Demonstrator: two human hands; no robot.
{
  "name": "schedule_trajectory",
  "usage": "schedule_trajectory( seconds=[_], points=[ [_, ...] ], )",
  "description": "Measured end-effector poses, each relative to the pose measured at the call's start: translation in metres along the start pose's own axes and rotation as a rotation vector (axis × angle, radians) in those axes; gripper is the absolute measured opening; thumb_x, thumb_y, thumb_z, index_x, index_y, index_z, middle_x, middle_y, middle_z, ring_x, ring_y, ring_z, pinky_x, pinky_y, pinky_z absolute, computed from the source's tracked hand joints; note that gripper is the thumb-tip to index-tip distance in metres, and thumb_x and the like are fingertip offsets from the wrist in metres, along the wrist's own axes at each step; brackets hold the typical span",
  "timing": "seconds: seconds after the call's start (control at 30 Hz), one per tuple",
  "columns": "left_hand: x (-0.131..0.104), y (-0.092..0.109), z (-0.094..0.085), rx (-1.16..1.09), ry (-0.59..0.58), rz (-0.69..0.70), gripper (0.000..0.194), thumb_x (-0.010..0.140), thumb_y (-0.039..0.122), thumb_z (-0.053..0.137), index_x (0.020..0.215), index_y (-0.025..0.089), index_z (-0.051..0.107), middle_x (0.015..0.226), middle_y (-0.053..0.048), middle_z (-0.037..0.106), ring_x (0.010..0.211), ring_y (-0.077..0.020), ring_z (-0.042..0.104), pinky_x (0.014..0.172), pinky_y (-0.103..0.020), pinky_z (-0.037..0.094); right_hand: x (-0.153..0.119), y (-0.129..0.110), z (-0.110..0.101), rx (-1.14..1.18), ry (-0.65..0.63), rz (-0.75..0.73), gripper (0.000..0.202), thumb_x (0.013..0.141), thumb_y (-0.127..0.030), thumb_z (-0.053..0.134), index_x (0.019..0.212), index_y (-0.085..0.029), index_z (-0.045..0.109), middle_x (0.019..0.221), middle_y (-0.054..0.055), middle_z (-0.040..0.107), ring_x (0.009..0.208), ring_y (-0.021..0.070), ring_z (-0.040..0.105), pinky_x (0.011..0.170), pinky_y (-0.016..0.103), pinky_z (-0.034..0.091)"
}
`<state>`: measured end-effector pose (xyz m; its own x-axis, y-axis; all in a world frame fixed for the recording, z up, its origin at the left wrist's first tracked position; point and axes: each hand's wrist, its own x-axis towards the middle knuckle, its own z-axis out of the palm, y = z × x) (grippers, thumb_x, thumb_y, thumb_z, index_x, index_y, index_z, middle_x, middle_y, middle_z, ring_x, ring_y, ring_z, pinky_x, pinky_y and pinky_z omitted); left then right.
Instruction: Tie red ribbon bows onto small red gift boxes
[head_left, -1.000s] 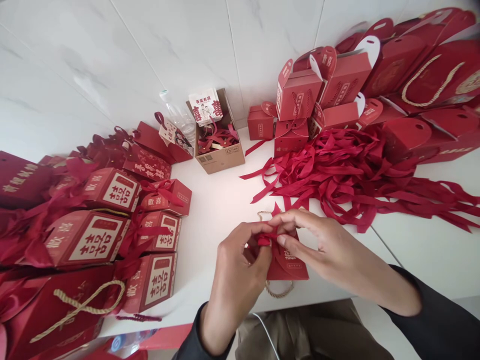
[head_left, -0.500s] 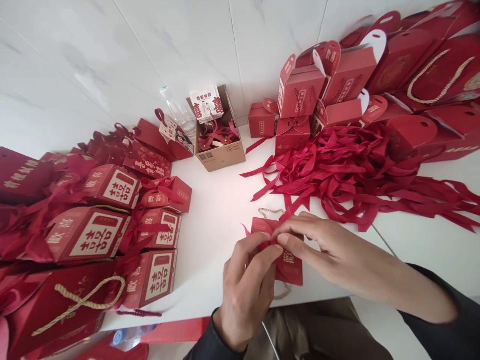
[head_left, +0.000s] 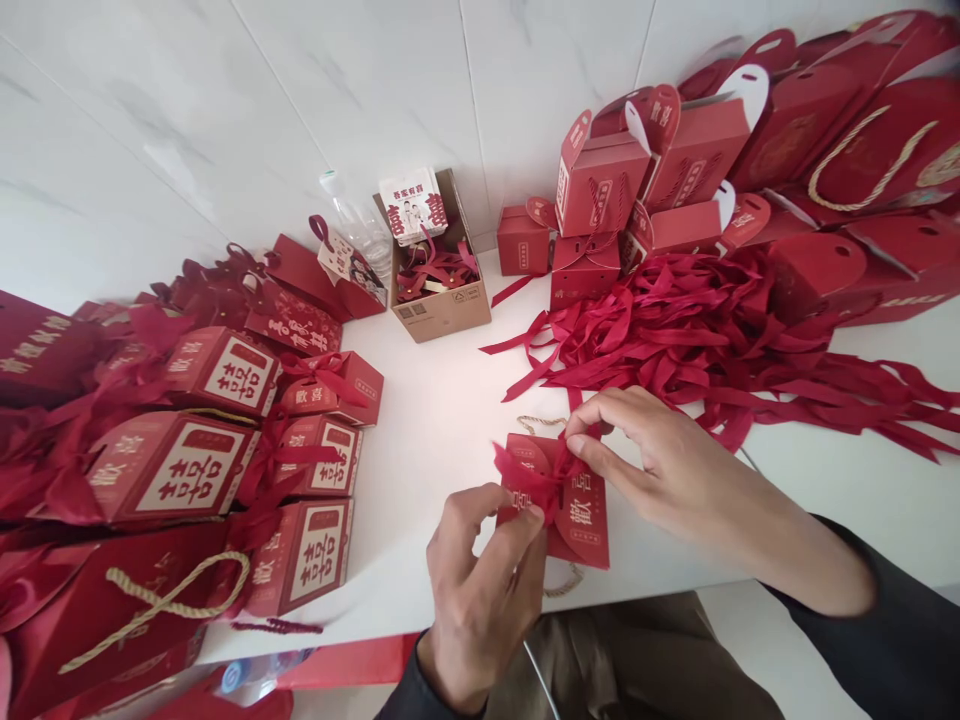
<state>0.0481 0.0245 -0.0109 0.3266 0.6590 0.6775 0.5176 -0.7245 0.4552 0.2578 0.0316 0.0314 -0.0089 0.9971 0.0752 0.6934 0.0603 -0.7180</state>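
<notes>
A small red box [head_left: 574,515] is lying flat on the white surface [head_left: 442,420], right at the near edge in front of the person. A red ribbon [head_left: 536,478] is sitting on top of the box, bunched into a bow near its far left corner. The left hand [head_left: 480,590] is coming in from below, and its grip is pinching the left end of the ribbon between thumb and fingertips. The right hand [head_left: 645,465] is coming in from the right, and its grip is pinching the right part of the bow, just above the box. So the ribbon is stretching sideways between the two hands, left to right, and both hands are about as close to it. The box's long side is pointing away from the person, with a rope handle [head_left: 538,424] sticking out at the far end. A big ribbon pile [head_left: 697,340] is lying just behind the right hand.
</notes>
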Motion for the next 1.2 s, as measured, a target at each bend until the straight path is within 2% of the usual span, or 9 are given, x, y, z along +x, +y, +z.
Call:
schedule_trajectory(
  seconds=[0.13,0.27,0.4,0.47,0.57,0.67,0.73,0.97,1.2],
  points=[
    [-0.002,0.002,-0.006,-0.054,-0.057,-0.056,0.026,0.088,-0.004,0.066,0.099,0.02,0.066,0.093,-0.002,0.066,0.082,-0.0132,0.064,0.071,-0.025,0.053,-0.001,0.001,0.0,0.022,0.011,0.021,0.025,0.104,-0.045,0.049,0.093,-0.028,0.065,0.094,0.002,0.076,0.079,0.0208,0.07,0.063,0.033,0.049],
    [-0.001,0.003,-0.006,-0.082,-0.125,-0.106,0.028,0.091,-0.001,0.064,0.109,0.021,0.066,0.098,-0.004,0.068,0.084,-0.0159,0.064,0.072,-0.029,0.054,0.0,-0.005,-0.001,0.17,-0.056,0.062,0.021,0.102,-0.047,0.056,0.104,-0.029,0.066,0.103,0.001,0.078,0.093,0.0204,0.073,0.071,0.03,0.053],
    [-0.002,0.005,-0.006,-0.079,-0.142,-0.1,0.028,0.091,0.001,0.068,0.109,0.022,0.068,0.101,-0.004,0.063,0.088,-0.0157,0.062,0.075,-0.028,0.054,0.005,-0.007,-0.001,0.163,-0.089,0.076,0.017,0.1,-0.04,0.058,0.096,-0.028,0.069,0.101,0.0,0.08,0.089,0.02,0.073,0.074,0.032,0.053],
    [-0.004,0.006,-0.007,-0.086,-0.145,-0.101,0.028,0.091,0.0,0.068,0.109,0.021,0.068,0.102,-0.004,0.06,0.089,-0.0149,0.06,0.076,-0.027,0.054,0.007,-0.004,0.001,0.137,-0.092,0.091,0.023,0.102,-0.044,0.055,0.098,-0.029,0.071,0.1,0.0,0.08,0.086,0.0205,0.073,0.071,0.032,0.053],
    [-0.006,0.006,-0.008,-0.098,-0.16,-0.099,0.03,0.091,-0.001,0.066,0.112,0.021,0.069,0.106,-0.005,0.057,0.092,-0.0148,0.059,0.081,-0.026,0.054,0.01,0.001,0.004,0.116,-0.096,0.089,0.031,0.1,-0.055,0.057,0.111,-0.031,0.073,0.117,0.003,0.078,0.107,0.0246,0.071,0.077,0.034,0.054],
    [-0.006,0.006,-0.009,-0.11,-0.176,-0.095,0.031,0.093,0.0,0.066,0.116,0.02,0.07,0.109,-0.007,0.055,0.094,-0.0152,0.058,0.081,-0.026,0.056,0.014,0.001,0.005,0.144,-0.15,0.064,0.028,0.098,-0.052,0.062,0.103,-0.028,0.074,0.12,0.004,0.076,0.115,0.0267,0.068,0.085,0.037,0.053],
    [-0.007,0.005,-0.009,-0.118,-0.17,-0.089,0.029,0.094,0.002,0.066,0.116,0.019,0.07,0.109,-0.007,0.054,0.093,-0.0148,0.058,0.079,-0.025,0.056,0.018,0.0,0.004,0.194,-0.172,0.067,0.025,0.099,-0.048,0.061,0.096,-0.026,0.073,0.114,0.004,0.077,0.109,0.0253,0.069,0.086,0.036,0.052],
    [-0.015,0.008,-0.009,-0.087,-0.126,-0.02,0.021,0.094,0.002,0.065,0.108,0.016,0.071,0.097,-0.004,0.057,0.084,-0.0138,0.059,0.072,-0.025,0.055,0.022,0.006,0.003,0.303,-0.146,0.11,0.027,0.1,-0.048,0.06,0.092,-0.025,0.072,0.094,0.0,0.078,0.084,0.0196,0.07,0.069,0.03,0.049],
    [-0.016,0.004,-0.01,-0.061,-0.146,-0.04,0.025,0.094,0.003,0.065,0.111,0.019,0.07,0.106,-0.007,0.056,0.092,-0.0152,0.063,0.076,-0.024,0.058,0.019,0.004,0.003,0.271,-0.096,0.08,0.025,0.103,-0.048,0.057,0.1,-0.027,0.071,0.097,0.0,0.077,0.08,0.0183,0.07,0.063,0.028,0.048]
  ],
)
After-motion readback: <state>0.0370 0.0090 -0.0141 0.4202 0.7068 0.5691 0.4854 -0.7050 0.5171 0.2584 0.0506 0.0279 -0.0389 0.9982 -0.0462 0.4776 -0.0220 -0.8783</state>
